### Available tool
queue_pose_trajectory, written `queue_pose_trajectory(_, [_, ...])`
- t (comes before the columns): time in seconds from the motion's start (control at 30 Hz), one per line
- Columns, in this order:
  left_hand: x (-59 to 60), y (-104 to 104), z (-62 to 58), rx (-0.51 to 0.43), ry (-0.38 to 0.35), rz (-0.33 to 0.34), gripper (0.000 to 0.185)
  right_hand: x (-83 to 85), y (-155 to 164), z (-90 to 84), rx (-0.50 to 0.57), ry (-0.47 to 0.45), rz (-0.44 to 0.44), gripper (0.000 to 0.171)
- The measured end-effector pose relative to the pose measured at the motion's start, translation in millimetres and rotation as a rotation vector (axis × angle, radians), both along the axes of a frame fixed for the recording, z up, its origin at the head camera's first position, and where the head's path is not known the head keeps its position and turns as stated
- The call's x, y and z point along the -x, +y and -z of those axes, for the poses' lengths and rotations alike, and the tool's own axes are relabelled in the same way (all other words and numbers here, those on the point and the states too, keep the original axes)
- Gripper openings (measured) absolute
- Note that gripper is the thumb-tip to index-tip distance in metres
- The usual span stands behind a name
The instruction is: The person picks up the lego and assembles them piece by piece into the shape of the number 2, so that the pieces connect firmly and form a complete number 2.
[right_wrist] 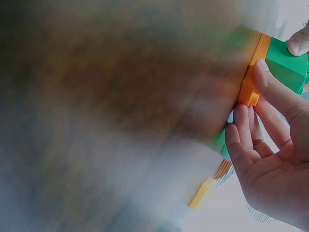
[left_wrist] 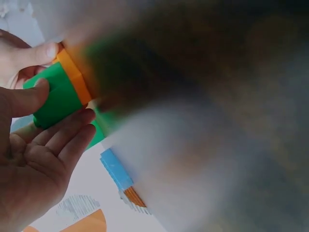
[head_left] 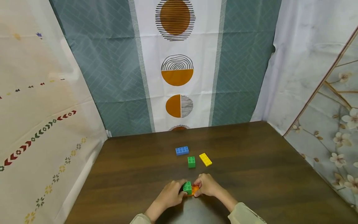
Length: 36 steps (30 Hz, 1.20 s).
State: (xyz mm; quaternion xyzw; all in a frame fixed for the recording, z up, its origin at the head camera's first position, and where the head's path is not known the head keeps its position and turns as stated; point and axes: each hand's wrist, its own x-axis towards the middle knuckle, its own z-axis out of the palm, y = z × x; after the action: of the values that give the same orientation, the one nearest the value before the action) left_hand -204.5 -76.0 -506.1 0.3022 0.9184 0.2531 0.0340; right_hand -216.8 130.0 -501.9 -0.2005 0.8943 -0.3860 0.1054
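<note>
Left hand [head_left: 170,196] and right hand [head_left: 207,185] meet near the table's [head_left: 265,168] front edge, each pinching with curled fingers a green brick [head_left: 187,187] seated on an orange plate [head_left: 194,190]. Blue, green and yellow bricks lie beyond, toward the table's middle.

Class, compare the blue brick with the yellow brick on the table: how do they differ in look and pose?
Colour: the blue brick is blue, the yellow brick yellow. Height: the blue brick looks taller, the yellow brick is a flatter plate. Pose: the blue brick lies almost crosswise, the yellow brick slants diagonally. Place: the blue brick sits farther from the hands and left, the yellow brick nearer and right. Both are long studded bricks lying loose on the brown table, untouched.
</note>
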Motion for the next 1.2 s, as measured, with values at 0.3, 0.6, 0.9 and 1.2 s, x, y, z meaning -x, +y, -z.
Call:
queue_pose_trajectory(0.3, [3.9,-1.5,0.9,-0.034,-0.069,0.027,0.035,1.4,2.0,2.6,0.0,-0.026,0.013,0.034])
queue_pose_trajectory(0.6, [5.6,-2.4,2.7,-0.143,-0.151,0.029,0.034,3.3,2.6,-0.5,0.047,-0.04,-0.006,0.034])
queue_pose_trajectory(0.9, [13.9,-4.8,-18.7,-0.176,-0.32,0.11,0.045,4.3,3.2,3.6,0.055,-0.034,-0.008,0.031])
queue_pose_trajectory(1.2, [39.3,-5.4,-39.6,-0.257,-0.301,0.11,0.04,9.9,3.0,3.2,0.012,-0.066,0.005,0.031])
